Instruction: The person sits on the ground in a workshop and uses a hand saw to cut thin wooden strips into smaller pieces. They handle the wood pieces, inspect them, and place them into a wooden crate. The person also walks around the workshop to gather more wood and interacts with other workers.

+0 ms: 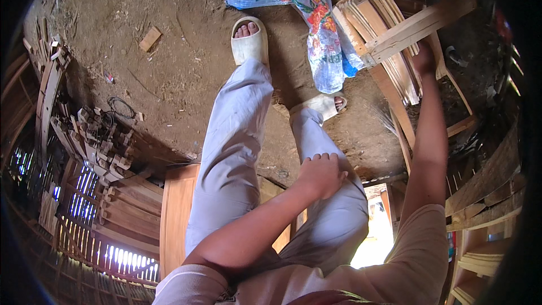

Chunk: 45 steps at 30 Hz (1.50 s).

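My left hand [323, 175] rests on my right knee, its fingers curled closed with nothing showing in them. My right arm reaches forward to a bundle of thin wooden slats [402, 73] leaning inside a wooden frame [420, 29]. Beside the slats' right edge, just below the frame's thick bar, is my right hand [424, 61]. It lies in shadow and its fingers are mostly hidden, so I cannot make out whether they grip a slat. A clear plastic bag [324, 28] with a colourful print lies left of the slats, against the frame.
Pale slippers [249, 42] are on my feet, on the dirt floor. Stacked wood blocks [99, 138] and a coiled wire [117, 107] lie at the left. A small wood piece [150, 39] is farther off. Wooden boards [488, 178] lean at the right; a wooden panel [178, 209] stands behind my left leg.
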Motion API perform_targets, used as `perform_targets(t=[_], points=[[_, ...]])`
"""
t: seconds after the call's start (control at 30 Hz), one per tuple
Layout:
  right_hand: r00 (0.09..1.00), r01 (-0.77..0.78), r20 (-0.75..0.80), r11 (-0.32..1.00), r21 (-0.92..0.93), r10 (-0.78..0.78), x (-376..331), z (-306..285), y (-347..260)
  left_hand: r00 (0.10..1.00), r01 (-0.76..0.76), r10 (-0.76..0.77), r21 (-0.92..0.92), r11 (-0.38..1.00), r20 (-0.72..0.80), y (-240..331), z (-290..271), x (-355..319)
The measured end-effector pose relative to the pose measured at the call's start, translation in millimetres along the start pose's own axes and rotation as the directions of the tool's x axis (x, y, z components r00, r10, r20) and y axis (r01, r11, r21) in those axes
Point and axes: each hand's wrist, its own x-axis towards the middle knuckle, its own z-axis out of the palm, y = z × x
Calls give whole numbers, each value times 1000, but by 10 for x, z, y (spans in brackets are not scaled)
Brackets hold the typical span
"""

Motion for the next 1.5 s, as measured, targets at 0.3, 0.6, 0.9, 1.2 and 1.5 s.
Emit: perform_targets(t=[0.3, 0.6, 0.9, 1.2, 1.5], points=[[999, -49, -4, 999, -10, 49, -29, -44, -284, 1000, -23, 23, -10, 1000, -15, -56, 60, 5], [897, -341, -246, 929, 143, 367, -636, -208, -404, 1000, 5, -5, 27, 1000, -30, -123, 126, 49], [942, -319, 98, 947, -43, 322, -981, -917, -2961, 997, -29, 29, 4, 1000, -70, -117, 92, 79], [922, -285, 298, 954, 90, 247, -2263, -1387, -3573, 919, -152, 121, -54, 987, -376, -517, -320, -277], [732, -594, 504, 792, 143, 458, -4447, -2774, -3269, 674, 255, -17, 211, 944, -738, -1082, -1102, -2253]])
